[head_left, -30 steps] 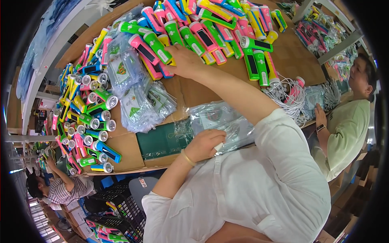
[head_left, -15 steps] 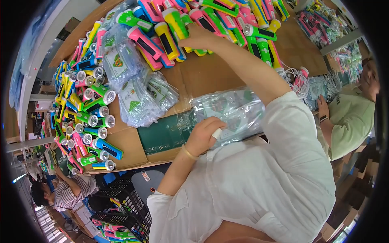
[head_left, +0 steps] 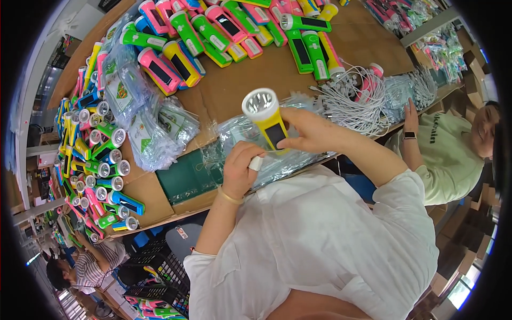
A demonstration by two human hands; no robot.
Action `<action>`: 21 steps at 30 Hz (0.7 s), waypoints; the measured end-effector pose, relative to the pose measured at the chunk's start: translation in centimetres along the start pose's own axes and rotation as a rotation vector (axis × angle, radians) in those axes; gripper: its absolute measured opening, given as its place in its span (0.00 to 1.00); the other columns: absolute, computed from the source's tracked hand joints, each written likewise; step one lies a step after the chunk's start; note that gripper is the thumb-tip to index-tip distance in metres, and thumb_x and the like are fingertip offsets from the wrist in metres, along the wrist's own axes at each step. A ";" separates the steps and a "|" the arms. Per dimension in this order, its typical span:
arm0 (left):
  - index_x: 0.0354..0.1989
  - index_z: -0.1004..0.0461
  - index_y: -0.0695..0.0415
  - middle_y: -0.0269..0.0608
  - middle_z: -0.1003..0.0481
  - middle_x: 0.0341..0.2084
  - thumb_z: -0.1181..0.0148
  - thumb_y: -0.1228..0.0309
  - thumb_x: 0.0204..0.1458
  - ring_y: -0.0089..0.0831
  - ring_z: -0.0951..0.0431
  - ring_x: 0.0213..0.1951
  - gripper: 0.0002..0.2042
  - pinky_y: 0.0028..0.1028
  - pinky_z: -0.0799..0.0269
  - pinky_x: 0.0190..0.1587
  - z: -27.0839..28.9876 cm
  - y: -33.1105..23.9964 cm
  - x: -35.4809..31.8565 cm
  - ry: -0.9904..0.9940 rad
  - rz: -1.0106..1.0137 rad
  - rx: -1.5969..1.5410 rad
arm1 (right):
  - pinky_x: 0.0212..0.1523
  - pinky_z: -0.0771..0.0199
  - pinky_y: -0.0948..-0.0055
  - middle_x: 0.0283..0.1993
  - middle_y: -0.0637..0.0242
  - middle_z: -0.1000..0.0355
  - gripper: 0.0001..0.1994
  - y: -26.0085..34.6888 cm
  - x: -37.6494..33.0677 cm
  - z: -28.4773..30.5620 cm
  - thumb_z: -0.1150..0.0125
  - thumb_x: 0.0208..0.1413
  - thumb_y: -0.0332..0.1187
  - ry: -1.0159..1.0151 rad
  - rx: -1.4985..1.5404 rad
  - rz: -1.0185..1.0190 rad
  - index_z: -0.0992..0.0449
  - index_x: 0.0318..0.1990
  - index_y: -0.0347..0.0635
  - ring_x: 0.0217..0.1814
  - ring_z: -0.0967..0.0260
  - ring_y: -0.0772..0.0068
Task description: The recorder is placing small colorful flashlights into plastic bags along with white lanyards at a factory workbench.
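My right hand [head_left: 309,128] grips a yellow solar flashlight [head_left: 268,121], lens up.
It's above clear plastic bags [head_left: 293,163]; beside it, my left hand [head_left: 237,168] is curled near a small white piece [head_left: 256,163], whether gripping it I can't tell.

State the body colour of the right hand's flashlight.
The flashlight has a yellow body, clearest in the head view.

The yellow flashlight [head_left: 267,124] looks like smooth, glossy plastic, its reflector [head_left: 261,100] mirror-bright. The clear bags [head_left: 274,173] are crinkled plastic film with a strong shine. Matt brown cardboard [head_left: 245,80], smooth plastic-coated white cables [head_left: 352,104] and a creased, matt cloth shirt [head_left: 309,224] complete the surfaces.
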State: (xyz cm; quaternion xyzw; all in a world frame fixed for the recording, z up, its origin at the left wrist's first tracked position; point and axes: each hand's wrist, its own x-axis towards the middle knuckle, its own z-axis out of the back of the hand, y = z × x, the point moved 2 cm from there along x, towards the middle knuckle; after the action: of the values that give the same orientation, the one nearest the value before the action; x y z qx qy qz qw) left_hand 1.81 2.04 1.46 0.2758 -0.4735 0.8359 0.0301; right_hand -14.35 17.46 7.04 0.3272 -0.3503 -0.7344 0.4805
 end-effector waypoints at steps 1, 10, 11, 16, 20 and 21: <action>0.35 0.23 0.60 0.44 0.24 0.31 0.37 0.85 0.43 0.41 0.23 0.34 0.10 0.33 0.26 0.37 -0.1 -0.2 0.0 0.007 -0.004 -0.003 | 0.49 0.28 0.54 0.44 0.49 0.27 0.24 -1.0 -0.6 -0.2 0.29 0.50 0.34 -0.048 -0.197 0.085 0.31 0.52 0.36 0.49 0.29 0.45; 0.34 0.23 0.61 0.43 0.25 0.31 0.37 0.85 0.45 0.40 0.24 0.34 0.09 0.31 0.27 0.38 0.2 -1.7 1.0 0.119 -0.030 -0.078 | 0.49 0.29 0.63 0.38 0.64 0.23 0.12 -1.4 -3.3 -0.4 0.38 0.51 0.31 0.084 -0.904 0.104 0.23 0.44 0.44 0.48 0.26 0.59; 0.34 0.23 0.61 0.43 0.25 0.31 0.37 0.85 0.45 0.40 0.24 0.34 0.09 0.31 0.27 0.38 -0.2 -1.8 1.6 0.129 -0.042 -0.091 | 0.48 0.29 0.64 0.37 0.64 0.23 0.11 -1.8 -3.1 -1.5 0.38 0.50 0.32 0.119 -0.942 0.113 0.23 0.43 0.44 0.47 0.26 0.59; 0.35 0.24 0.60 0.44 0.26 0.32 0.38 0.84 0.45 0.40 0.25 0.36 0.09 0.32 0.27 0.41 0.0 -1.1 1.8 0.127 0.061 0.026 | 0.49 0.24 0.54 0.45 0.63 0.25 0.12 -2.0 -2.8 2.2 0.37 0.56 0.38 0.093 -0.510 0.008 0.22 0.45 0.45 0.52 0.25 0.56; 0.35 0.24 0.60 0.45 0.26 0.32 0.38 0.83 0.46 0.40 0.25 0.36 0.08 0.31 0.27 0.41 0.4 -0.8 0.9 0.102 0.076 0.075 | 0.43 0.22 0.55 0.47 0.60 0.23 0.12 -9.2 -4.0 11.3 0.33 0.53 0.41 -0.605 -0.844 -0.295 0.19 0.40 0.44 0.45 0.22 0.52; 0.35 0.24 0.60 0.45 0.26 0.32 0.37 0.83 0.46 0.41 0.24 0.36 0.08 0.31 0.27 0.41 0.1 -0.4 0.9 0.081 0.058 0.080 | 0.42 0.21 0.56 0.45 0.58 0.22 0.13 -11.3 -4.1 13.1 0.33 0.53 0.42 -0.560 -0.909 -0.518 0.18 0.39 0.44 0.44 0.21 0.51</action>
State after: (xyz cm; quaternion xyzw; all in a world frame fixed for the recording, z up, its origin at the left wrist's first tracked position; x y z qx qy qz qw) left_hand 1.25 1.95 2.25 0.2290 -0.4459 0.8652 0.0139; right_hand -29.10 27.26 5.39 -0.0430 -0.0228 -0.9625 0.2670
